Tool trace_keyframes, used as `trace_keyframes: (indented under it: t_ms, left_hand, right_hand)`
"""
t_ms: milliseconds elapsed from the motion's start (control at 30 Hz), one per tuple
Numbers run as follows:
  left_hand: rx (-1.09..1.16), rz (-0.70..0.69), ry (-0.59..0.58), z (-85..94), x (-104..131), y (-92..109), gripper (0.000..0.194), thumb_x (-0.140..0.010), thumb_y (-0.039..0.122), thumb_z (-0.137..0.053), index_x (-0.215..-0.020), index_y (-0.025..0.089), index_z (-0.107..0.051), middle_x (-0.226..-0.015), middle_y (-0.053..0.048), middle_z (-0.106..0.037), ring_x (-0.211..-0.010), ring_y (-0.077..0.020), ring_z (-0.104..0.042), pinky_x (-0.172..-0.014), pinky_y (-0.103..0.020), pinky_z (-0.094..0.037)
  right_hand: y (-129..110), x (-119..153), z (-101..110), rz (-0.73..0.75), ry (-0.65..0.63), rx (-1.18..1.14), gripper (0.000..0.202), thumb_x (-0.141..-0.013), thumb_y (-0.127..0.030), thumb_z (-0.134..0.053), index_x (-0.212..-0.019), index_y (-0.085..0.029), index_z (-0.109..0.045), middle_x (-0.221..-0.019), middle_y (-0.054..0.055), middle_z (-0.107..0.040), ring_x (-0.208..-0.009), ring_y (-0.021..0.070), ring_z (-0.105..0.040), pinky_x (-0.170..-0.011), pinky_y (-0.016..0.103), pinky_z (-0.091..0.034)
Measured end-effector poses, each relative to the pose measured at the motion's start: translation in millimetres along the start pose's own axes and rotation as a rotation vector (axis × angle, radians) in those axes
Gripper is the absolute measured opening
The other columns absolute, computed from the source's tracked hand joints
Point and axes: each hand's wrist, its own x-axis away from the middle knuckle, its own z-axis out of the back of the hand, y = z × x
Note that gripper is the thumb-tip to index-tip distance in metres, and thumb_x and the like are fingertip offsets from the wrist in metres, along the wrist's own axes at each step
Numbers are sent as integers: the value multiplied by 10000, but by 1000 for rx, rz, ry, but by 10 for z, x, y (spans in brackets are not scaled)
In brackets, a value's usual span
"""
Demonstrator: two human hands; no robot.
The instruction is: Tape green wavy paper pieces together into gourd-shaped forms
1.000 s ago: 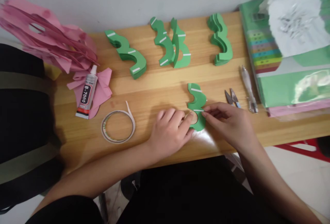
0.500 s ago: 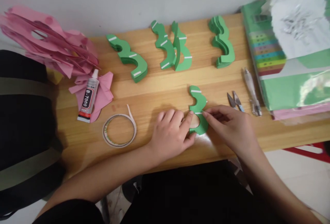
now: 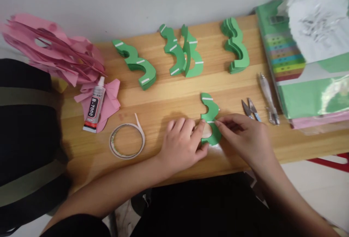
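1. Green scalloped piece [image 3: 211,110], one; lies flat on the wooden table [image 3: 169,102], near edge, between your hands; long axis runs away from your body; notched side faces left, rounded side right.
2. White strip [image 3: 209,121], middle one; crosses the piece at its waist; its right end meets your right fingertips, its left end lies just beside your left index fingertip; both hands are in contact, neither clearly nearer.
3. Left hand [image 3: 180,144]; index and thumb apart, pressing the left margin above and below the lower notch; other fingers loosely bent, side by side.
4. Right hand [image 3: 245,135]; thumb and index pinched together at the strip's right end; whether on strip alone or card too, you cannot tell.
5. Glue tube [image 3: 94,106], marked B-7000; capped, contents hidden; rests on folded pink paper [image 3: 110,102], beside layered pink paper [image 3: 62,48].
6. Clear-wrapped packet [image 3: 300,99], at your right; green and pink sheets show within; white paper [image 3: 298,46] on top bears small pale scraps [image 3: 317,24].
7. Black bag [image 3: 24,131], at your left; contents hidden.
8. Roll of tape [image 3: 143,139], loose end raised; left of your left hand.
9. Green stacks, left [image 3: 147,75] and right [image 3: 241,49]; loose green pieces [image 3: 177,57] between; all beyond your hands.
10. Snips [image 3: 253,109] and pen [image 3: 266,89]; beyond your right hand.
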Motion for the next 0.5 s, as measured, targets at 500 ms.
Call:
trace_keyframes:
  t_ms: [500]
  left_hand:
    - [-41,35,-51,0,-7,35,493,-808,412,-561,-1190,112,-644,-835,-79,-579,-804,-242,-464,-665,-369,-316]
  right_hand:
    - [25,-10,-5,-18,-6,-16,181,-755,-367,-661,-761,-196,-721,-701,49,-739,-572,184,-667,-538,306,-521]
